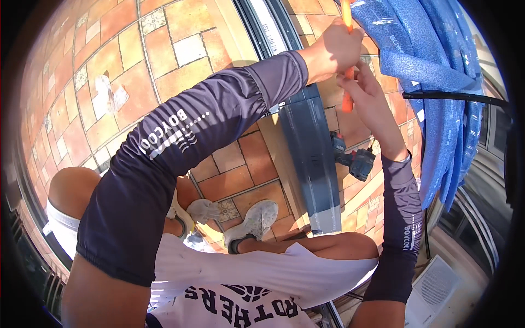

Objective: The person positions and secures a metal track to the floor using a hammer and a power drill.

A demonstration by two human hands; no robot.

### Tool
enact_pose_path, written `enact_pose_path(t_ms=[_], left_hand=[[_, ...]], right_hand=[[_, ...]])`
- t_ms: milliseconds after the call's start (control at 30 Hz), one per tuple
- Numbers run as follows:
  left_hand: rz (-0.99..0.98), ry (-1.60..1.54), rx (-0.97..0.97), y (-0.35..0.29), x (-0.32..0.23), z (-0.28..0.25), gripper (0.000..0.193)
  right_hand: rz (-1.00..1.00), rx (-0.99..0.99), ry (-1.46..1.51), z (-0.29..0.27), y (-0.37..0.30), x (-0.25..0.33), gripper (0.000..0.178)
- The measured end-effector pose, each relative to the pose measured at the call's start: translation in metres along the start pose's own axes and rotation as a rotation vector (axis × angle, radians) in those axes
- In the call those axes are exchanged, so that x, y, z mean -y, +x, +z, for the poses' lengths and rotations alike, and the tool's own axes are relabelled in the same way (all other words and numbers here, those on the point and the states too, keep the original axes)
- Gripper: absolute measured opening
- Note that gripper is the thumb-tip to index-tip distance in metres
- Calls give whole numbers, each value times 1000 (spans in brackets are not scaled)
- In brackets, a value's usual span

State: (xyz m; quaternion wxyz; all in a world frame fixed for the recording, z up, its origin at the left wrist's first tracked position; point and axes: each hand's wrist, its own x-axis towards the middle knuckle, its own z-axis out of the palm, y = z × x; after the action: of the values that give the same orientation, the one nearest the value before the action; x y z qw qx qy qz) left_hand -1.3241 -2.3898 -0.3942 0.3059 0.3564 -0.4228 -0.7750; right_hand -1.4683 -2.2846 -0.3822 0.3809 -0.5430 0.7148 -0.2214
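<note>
L hand (340,50) gripping orange stick (347,103), R hand (372,98) pinching it nearer the body, drill (361,164) on tiles (257,158) below; prob. adjusting the stick, so next move calls for steady 2-hand hold.

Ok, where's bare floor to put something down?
Widest: the tiles beyond the left sleeve, between the pale scrap and the tan board. A smaller patch lies between that sleeve, the shoes and the board. It's crowded right of the dark frame: power tool, blue bundle, and left hand and right hand on the orange tool.
</note>
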Motion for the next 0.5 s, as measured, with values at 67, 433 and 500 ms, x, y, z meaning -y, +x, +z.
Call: enact_pose_path(t_ms=[67, 433, 500], left_hand=[[74, 28, -74, 8, 21, -6, 46], [180, 1257, -341, 66, 188, -241, 48], [-86, 940, -302, 70, 189, -229, 47]], right_hand=[[5, -77, -36, 32, -9, 14, 43], [-31, 277, -798, 5, -10, 38, 34], [-85, 240, -823, 9, -10, 41, 31]])
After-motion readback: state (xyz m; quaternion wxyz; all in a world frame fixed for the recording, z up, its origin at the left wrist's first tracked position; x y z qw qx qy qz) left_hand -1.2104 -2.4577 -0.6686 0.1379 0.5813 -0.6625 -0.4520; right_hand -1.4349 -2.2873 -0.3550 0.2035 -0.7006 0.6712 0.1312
